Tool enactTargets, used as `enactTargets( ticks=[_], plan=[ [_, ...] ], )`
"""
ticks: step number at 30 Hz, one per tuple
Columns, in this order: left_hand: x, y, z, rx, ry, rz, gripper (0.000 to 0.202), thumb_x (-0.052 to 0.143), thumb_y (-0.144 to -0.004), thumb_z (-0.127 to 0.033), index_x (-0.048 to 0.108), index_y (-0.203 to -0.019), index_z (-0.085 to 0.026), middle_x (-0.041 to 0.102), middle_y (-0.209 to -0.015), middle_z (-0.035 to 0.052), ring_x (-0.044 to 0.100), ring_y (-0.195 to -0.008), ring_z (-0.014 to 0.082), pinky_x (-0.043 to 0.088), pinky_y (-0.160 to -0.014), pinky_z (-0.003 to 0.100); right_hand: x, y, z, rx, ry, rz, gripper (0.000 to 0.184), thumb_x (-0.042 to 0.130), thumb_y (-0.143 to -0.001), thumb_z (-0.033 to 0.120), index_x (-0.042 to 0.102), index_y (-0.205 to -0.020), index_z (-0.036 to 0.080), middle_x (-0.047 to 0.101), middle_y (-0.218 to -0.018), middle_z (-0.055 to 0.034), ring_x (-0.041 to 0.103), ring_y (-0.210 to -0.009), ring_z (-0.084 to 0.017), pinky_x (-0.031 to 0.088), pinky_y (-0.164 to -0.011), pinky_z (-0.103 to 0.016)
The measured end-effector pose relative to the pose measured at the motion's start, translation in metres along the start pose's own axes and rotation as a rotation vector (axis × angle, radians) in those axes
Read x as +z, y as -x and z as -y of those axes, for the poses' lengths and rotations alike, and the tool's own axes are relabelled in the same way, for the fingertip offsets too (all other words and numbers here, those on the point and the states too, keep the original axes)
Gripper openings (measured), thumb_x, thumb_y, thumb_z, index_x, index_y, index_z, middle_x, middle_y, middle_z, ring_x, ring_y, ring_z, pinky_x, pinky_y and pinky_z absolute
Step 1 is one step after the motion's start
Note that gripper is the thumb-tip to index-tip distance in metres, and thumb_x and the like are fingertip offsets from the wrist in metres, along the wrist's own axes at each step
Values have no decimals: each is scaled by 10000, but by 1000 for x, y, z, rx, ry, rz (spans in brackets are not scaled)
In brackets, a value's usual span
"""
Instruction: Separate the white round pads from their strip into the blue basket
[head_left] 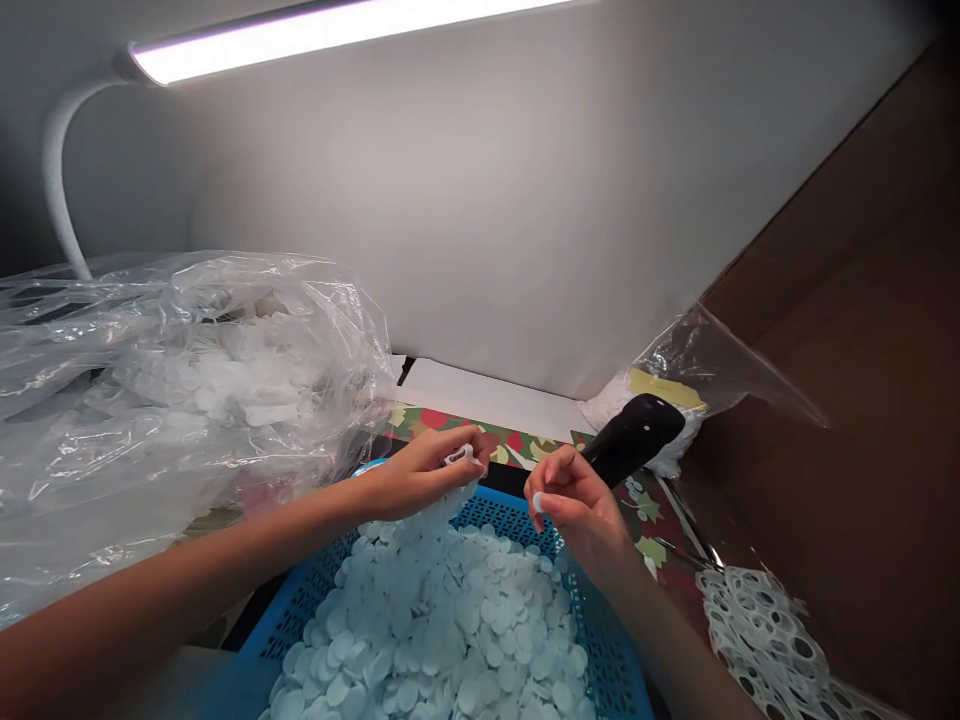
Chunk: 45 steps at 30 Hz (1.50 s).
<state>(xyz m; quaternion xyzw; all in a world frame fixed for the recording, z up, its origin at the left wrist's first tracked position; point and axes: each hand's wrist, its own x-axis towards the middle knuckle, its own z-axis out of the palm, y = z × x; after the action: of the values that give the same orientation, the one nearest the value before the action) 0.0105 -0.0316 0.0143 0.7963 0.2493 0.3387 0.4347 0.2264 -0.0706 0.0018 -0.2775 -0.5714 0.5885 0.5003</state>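
A blue mesh basket (525,516) sits in front of me, heaped with several small white round discs (457,620). My left hand (424,472) hovers over the far edge of the heap, fingers curled, pinching a small white piece (459,455) at the fingertips. My right hand (574,505) is just to its right, fingers bent inward, with a white disc (538,501) pressed between thumb and fingers. The two hands are a short gap apart, above the basket's back rim.
A large clear plastic bag (180,400) of white pieces fills the left. A black handle-like tool (634,437) lies behind my right hand. Punched white sheet scrap (757,625) lies at the lower right beside a brown cardboard wall (862,350). A lamp bar (330,35) shines overhead.
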Motion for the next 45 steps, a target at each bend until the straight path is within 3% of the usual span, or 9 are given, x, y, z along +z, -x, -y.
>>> enactTargets(
  ticks=[9, 17, 20, 23, 29, 32, 37, 42, 45],
  plan=[
    [1, -3, -3, 71, -145, -50, 159, 464, -920, -275, 553, -833, -177, 546, -862, 20, 484, -822, 139, 378, -726, 250, -3, 3, 0, -3, 139, 74, 21, 565, -841, 224, 576, -847, 206, 536, -747, 8, 494, -689, -127, 370, -639, -255],
    [2, -5, 3, -48, -77, -106, 270, 426, -943, -357, 597, -863, -162, 581, -818, 23, 516, -770, 134, 396, -677, 247, 0, 3, -1, -56, 215, 42, 36, 546, -858, 226, 556, -893, 224, 536, -803, 3, 491, -711, -128, 404, -656, -250],
    [2, -5, 1, -38, 41, -20, 265, 437, -940, -360, 606, -889, -163, 604, -837, 30, 540, -797, 133, 418, -720, 248, 6, 2, -1, -125, 348, -64, 194, 599, -836, 225, 536, -1018, 252, 523, -1035, -23, 499, -887, -152, 432, -753, -265],
    [1, -5, -2, -26, 129, 58, 258, 437, -942, -346, 621, -940, -164, 625, -904, 47, 554, -839, 136, 428, -743, 250, 10, 2, -2, -63, 408, -35, 383, 656, -809, 237, 487, -1150, 278, 497, -1174, -39, 489, -1039, -185, 439, -851, -300],
    [1, -4, -1, -98, 121, 41, 300, 435, -932, -403, 616, -1021, -182, 620, -919, 44, 497, -691, 104, 377, -538, 202, 7, 3, -4, 98, 324, -4, 100, 616, -860, 306, 586, -906, 223, 577, -873, 10, 559, -818, -118, 448, -744, -215],
    [2, -3, 1, -108, 83, 31, 304, 455, -921, -414, 616, -1002, -169, 593, -840, 30, 487, -693, 106, 376, -568, 210, 5, 3, -2, 82, 254, -80, 116, 612, -864, 320, 571, -883, 213, 594, -839, 14, 559, -774, -103, 443, -706, -190],
    [2, -2, 0, -168, 185, 178, 290, 569, -848, -428, 604, -880, -143, 492, -695, -13, 495, -619, 89, 398, -530, 191, 5, 1, 0, 92, 183, -94, 124, 606, -868, 325, 559, -884, 211, 598, -801, 16, 553, -733, -94, 440, -669, -178],
    [-1, -1, -2, -229, 147, 173, 319, 600, -807, -466, 594, -794, -148, 403, -596, -50, 430, -450, 56, 385, -380, 156, 10, 2, -3, 84, 220, -19, 134, 622, -854, 302, 532, -916, 225, 573, -788, 23, 539, -695, -96, 462, -653, -203],
    [-1, 0, -2, -271, 86, 170, 339, 577, -813, -489, 580, -777, -152, 382, -583, -56, 407, -418, 51, 350, -329, 142, 12, 4, -5, -8, 311, -102, 218, 668, -816, 273, 475, -913, 245, 514, -795, 42, 508, -704, -94, 446, -654, -202]
  ],
)
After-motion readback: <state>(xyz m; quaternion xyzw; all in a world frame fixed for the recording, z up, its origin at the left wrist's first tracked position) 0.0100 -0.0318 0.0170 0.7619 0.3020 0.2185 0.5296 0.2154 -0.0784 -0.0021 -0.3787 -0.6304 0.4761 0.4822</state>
